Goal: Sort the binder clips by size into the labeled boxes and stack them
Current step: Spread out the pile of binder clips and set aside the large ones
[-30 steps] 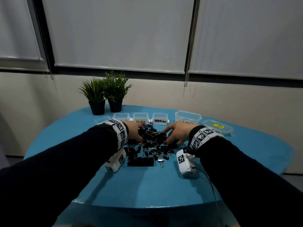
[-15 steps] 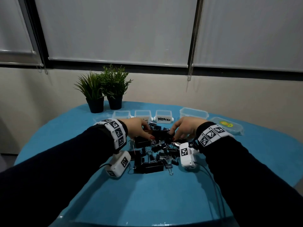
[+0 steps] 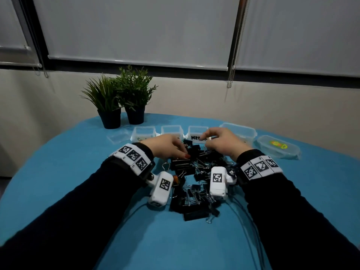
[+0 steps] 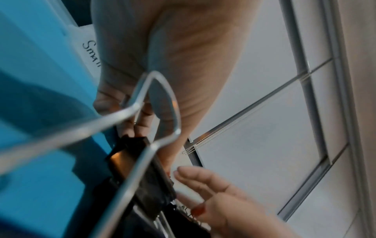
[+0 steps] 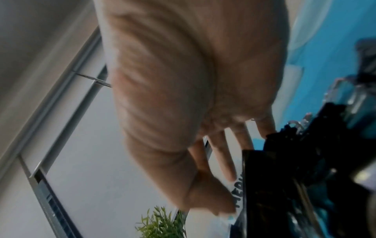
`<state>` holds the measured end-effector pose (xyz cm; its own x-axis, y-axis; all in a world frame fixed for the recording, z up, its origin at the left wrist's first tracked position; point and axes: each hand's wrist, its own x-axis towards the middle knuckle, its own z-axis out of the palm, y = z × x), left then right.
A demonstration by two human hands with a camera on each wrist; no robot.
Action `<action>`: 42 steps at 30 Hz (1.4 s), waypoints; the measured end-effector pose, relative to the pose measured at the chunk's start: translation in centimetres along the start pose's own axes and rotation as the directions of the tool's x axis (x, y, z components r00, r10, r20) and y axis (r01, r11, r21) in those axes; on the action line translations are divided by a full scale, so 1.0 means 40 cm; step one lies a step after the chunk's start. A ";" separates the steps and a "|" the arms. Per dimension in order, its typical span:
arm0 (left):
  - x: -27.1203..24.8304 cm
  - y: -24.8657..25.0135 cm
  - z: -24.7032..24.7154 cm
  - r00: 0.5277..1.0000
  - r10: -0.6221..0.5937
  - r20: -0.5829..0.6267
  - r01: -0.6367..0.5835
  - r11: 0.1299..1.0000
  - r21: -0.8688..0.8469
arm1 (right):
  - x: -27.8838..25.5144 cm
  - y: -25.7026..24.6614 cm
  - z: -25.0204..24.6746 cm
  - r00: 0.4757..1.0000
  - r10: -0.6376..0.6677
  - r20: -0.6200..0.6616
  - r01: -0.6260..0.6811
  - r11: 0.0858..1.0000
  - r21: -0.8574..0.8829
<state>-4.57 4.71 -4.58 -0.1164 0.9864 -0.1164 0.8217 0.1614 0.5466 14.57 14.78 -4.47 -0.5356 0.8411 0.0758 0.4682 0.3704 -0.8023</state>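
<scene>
I see the pile of black binder clips (image 3: 191, 180) heaped on the blue table (image 3: 78, 172), between my two wrists and spreading back toward me. The clips lie every way; the large ones at the near edge of the pile rest with their long axis running left to right, wire handles splayed flat.

My left hand (image 3: 165, 146) sits over the far left part of the pile, fingers curled down among the clips, thumb pressed at a clip's black body — from the left wrist view the fingertips touch a black clip, but I cannot tell whether they really grip it. A big wire handle (image 4: 150, 112) stands right in front of that camera, its loop pointing up and away.

My right hand (image 3: 222, 143) is at the far right part of the pile, just before the box labeled "MEDIUM" (image 3: 196, 133). Its thumb and forefinger seem to meet near the label, the other fingers stretched; the right wrist view is blurred, so I cannot tell what, if anything, it holds.

The boxes stand in a row at the far side: the "Small" box (image 3: 143, 133), another small box (image 3: 171, 130), the medium one, then a larger clear tub (image 3: 247, 131) — and a lidded container (image 3: 278, 148) at the right end. Two potted plants (image 3: 120, 98) stand behind the row, at the left.
</scene>
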 end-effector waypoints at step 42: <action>-0.040 -0.010 -0.019 0.990 0.071 -0.122 -0.123 0.856 -0.502 | -0.024 -0.004 0.035 0.988 -0.139 0.060 0.132 0.985 0.113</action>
<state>-5.13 3.09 -3.97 -0.1250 0.9918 0.0245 0.4375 0.0330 0.8986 14.01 13.37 -5.26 -0.6369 0.7560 0.1513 0.3112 0.4316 -0.8467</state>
